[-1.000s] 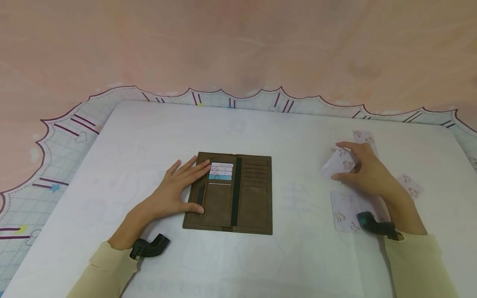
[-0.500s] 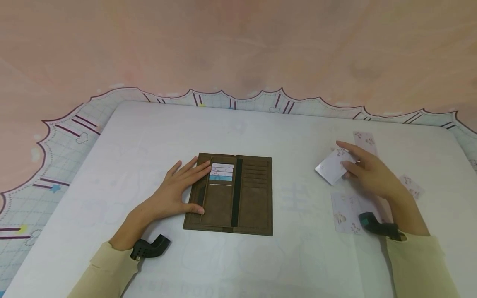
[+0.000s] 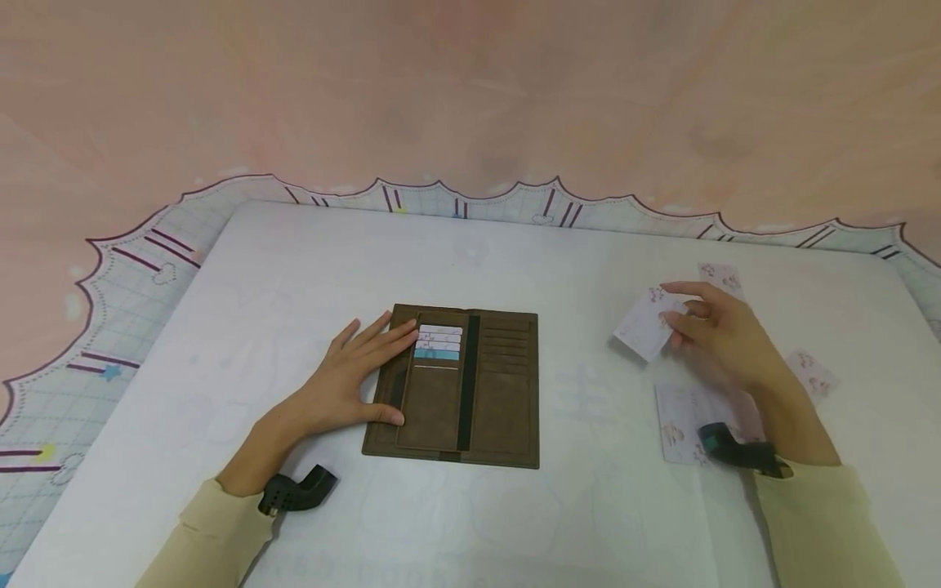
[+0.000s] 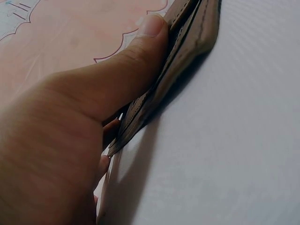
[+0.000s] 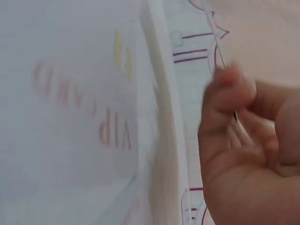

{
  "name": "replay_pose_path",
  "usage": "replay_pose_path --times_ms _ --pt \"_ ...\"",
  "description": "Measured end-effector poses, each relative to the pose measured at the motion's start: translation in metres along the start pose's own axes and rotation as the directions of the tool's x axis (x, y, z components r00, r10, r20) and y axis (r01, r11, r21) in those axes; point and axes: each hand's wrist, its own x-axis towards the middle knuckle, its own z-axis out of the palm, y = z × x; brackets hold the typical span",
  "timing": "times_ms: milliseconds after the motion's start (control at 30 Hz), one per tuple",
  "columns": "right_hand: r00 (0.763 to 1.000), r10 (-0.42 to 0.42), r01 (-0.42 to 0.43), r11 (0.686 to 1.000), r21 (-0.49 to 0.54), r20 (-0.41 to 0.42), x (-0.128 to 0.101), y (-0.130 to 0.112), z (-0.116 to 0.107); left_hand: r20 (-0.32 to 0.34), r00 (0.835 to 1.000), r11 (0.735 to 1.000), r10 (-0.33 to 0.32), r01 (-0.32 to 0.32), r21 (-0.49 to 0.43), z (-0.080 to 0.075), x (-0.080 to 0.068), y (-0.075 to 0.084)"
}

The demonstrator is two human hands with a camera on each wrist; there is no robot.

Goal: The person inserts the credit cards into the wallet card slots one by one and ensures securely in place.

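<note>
While the left hand [image 3: 345, 384] presses flat on the matte brown wallet [image 3: 459, 388], the right hand [image 3: 716, 331] pinches a glossy card [image 3: 643, 327].

We note the open wallet [image 3: 459, 388] lying flat near the middle of the table [image 3: 515, 523], four cards [image 3: 439, 342] tucked in its upper left slots. Our left hand [image 3: 345, 384] rests on its left edge. Well to the right, our right hand [image 3: 716, 331] holds a card [image 3: 641, 328] above the table. Three loose cards lie around it: one behind [image 3: 720, 276], one in front [image 3: 680, 412], one to the right [image 3: 810, 374].
</note>
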Motion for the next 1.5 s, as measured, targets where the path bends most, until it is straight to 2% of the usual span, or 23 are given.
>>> replay_pose_path --times_ms 133,300,400,533,600,800,1000,1100,1200,1333,1500 --pt "0.988 0.095 -0.094 0.996 0.014 -0.124 0.002 -0.004 -0.001 0.005 1.000 1.000 -0.005 0.005 -0.010 0.000 0.001 0.002" --pt "0.975 0.146 -0.109 0.971 0.212 -0.167 0.009 -0.019 0.001 0.020 0.999 1.000 -0.024 0.024 0.001 -0.002 0.001 0.005" --pt "0.978 0.135 -0.072 0.935 0.347 -0.162 0.016 -0.029 0.006 0.024 0.999 1.000 -0.028 0.028 0.003 -0.003 0.001 0.005" --pt "0.979 0.123 -0.027 0.868 0.496 -0.162 0.024 -0.039 0.017 0.027 0.999 1.000 -0.025 0.025 -0.003 -0.002 0.001 0.005" --pt "0.978 0.127 -0.025 0.858 0.513 -0.164 0.028 -0.042 0.024 0.026 0.999 1.000 -0.025 0.025 -0.002 -0.001 0.001 0.004" --pt "0.973 0.139 -0.037 0.880 0.473 -0.182 0.038 -0.051 0.046 0.020 1.000 1.000 -0.020 0.020 0.006 0.000 0.000 0.003" --pt "0.977 0.105 0.010 0.846 0.534 -0.184 0.049 -0.066 0.065 0.020 1.000 1.000 -0.018 0.017 0.005 -0.002 0.000 0.002" --pt "0.982 0.073 0.039 0.821 0.570 -0.172 0.055 -0.072 0.077 0.022 1.000 1.000 -0.018 0.018 0.001 -0.002 0.000 0.002" --pt "0.988 0.033 0.069 0.781 0.621 -0.152 0.060 -0.080 0.088 0.021 1.000 1.000 -0.021 0.021 -0.001 -0.002 0.000 0.002" --pt "0.993 0.005 0.073 0.755 0.652 -0.116 0.063 -0.092 0.102 0.023 0.999 1.000 -0.023 0.023 0.000 -0.003 0.001 0.003" --pt "0.996 -0.001 0.055 0.783 0.619 -0.086 0.067 -0.106 0.117 0.023 0.999 1.000 -0.023 0.023 0.003 -0.004 0.001 0.003"
